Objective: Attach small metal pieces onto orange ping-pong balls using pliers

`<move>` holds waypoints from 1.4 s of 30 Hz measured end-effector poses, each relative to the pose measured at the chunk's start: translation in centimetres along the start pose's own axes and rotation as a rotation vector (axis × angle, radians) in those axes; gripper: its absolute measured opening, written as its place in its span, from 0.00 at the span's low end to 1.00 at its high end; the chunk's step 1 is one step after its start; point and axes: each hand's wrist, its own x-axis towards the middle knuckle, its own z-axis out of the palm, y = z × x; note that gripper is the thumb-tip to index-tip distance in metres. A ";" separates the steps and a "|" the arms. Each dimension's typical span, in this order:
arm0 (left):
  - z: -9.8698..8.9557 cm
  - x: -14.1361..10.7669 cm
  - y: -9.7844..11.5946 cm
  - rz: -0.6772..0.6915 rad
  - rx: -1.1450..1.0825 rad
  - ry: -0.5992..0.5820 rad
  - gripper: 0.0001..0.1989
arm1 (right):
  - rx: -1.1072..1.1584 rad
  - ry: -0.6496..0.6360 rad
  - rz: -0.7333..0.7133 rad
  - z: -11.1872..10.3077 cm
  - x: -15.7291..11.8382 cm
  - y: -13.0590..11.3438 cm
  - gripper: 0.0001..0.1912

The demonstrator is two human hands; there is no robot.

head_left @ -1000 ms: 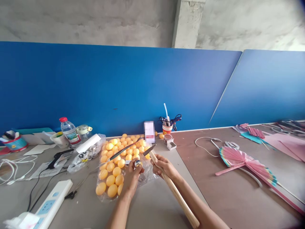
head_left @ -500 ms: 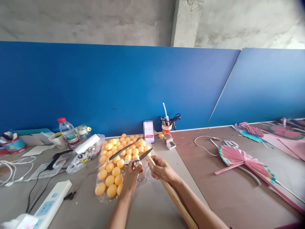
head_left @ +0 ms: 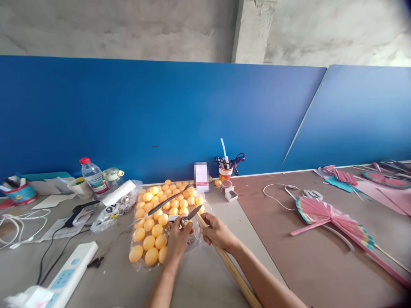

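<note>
My left hand [head_left: 178, 239] is closed around a small knife [head_left: 194, 211], whose dark pointed blade slants up to the right. A shiny rounded metal piece shows at the blade's base; its full shape is hidden by the fingers. In my right hand [head_left: 218, 233], the fingers wrap round a wooden stick [head_left: 236, 271] near its upper end. That end rises beside the blade, and the stick runs down along my right forearm. Behind and left of my hands lies a clear plastic bag of orange balls [head_left: 148, 243], with a dark curved strip [head_left: 167, 200] across it.
A white power strip [head_left: 72, 267] lies at front left, with cables nearby. Further back stand a red-capped bottle [head_left: 93, 177] and a paper cup [head_left: 80, 188]. A tool-filled cup [head_left: 225, 173] and small open box [head_left: 231, 195] sit near the blue partition [head_left: 144, 115]. Pink folded fans [head_left: 330, 214] lie right.
The blade tip has dropped slightly and shifted left, and the stick's upper end is a little lower. Both hands keep their hold. The view has shifted slightly.
</note>
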 end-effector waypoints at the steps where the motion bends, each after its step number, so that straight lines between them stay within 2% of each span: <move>1: 0.0 0.0 -0.1 0.003 -0.005 0.006 0.25 | 0.010 -0.001 0.001 0.0 0.0 0.0 0.14; 5: 0.0 0.2 -0.3 0.018 -0.002 -0.003 0.25 | 0.090 0.026 -0.034 0.1 0.1 -0.1 0.15; 10: -0.1 0.3 -0.6 0.023 0.019 0.002 0.25 | -0.062 0.029 0.014 0.2 0.1 0.0 0.11; 14: -0.1 0.3 -0.6 0.038 0.024 -0.002 0.24 | 0.026 0.066 -0.035 0.1 0.2 0.0 0.11; 19: -0.1 0.2 -0.2 0.045 0.109 0.004 0.24 | -0.132 0.026 0.025 0.5 0.1 0.3 0.09; 21: -0.3 -0.1 -0.1 0.042 0.101 0.005 0.25 | -0.118 0.021 0.033 0.4 0.2 0.4 0.09; 25: -0.4 -0.4 -0.2 0.045 0.046 -0.047 0.29 | -0.050 0.122 0.018 -0.9 0.9 0.9 0.10; 31: 0.1 0.0 -0.6 -0.037 -0.306 -0.059 0.32 | -0.363 0.282 0.101 -1.5 1.6 2.1 0.04; 34: 0.3 -0.1 0.0 -0.060 -0.440 -0.072 0.31 | -0.568 0.330 0.074 -1.3 1.6 2.6 0.08; 37: 0.3 -0.4 0.7 -0.080 -0.483 -0.083 0.31 | -0.670 0.359 0.049 -1.2 1.5 2.8 0.12; 42: 0.5 -0.6 1.3 -0.103 -0.459 -0.059 0.27 | -0.680 0.301 0.058 -0.8 1.3 2.6 0.12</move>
